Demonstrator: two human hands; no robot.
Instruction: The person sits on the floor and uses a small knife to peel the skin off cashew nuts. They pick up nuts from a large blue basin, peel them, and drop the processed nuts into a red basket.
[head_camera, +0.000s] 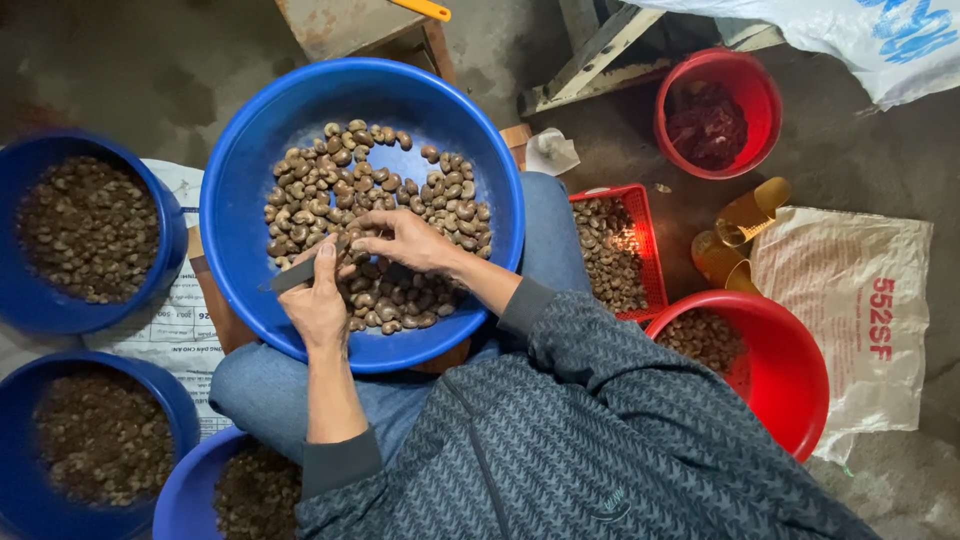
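Blue round plastic basin (240, 190) centre frame; left hand (318, 300) gripping small grey knife (292, 276), right hand (405, 240) pinching brown nut (352, 243); best kept low over basin.

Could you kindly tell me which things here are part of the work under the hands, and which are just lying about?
In use:
- left hand holding a small knife
- right hand among the brown nuts
- big blue basin on the lap

Lying about:
- yellow slippers
- white sack
- crumpled white rag
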